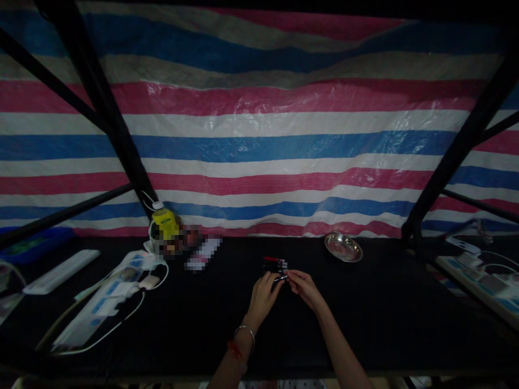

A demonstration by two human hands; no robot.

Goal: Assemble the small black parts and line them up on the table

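Hands meet at the middle of the dark worktop (365, 313), fingertips almost touching. The left hand (265, 294) is curled with its fingers bent toward the right; the right hand (302, 286) is pinched. Between them sits a small slim piece (280, 279), pale and metallic-looking, gripped from both ends. Its long axis runs roughly left to right, across the view, with a slight rise toward the right hand. Too small and dim to say which end is which.

Just beyond the fingers, a small pile of parts (275, 264) lies on the worktop, dark with a red bit and pale tips, lying mostly left to right as well. They look like short sticks or pens, but the light is too low to be sure.

Off to the right, near the back edge, a shallow steel dish (343, 247) sits flat; what it holds cannot be made out. On the left, a yellow bottle (164, 222) with a white cap stands upright by the black frame post (121, 140). In front of it lies a white power strip (101, 302) with cables. Behind everything hangs a striped tarp (259, 124).

A bangle (245, 330) rings the left wrist.
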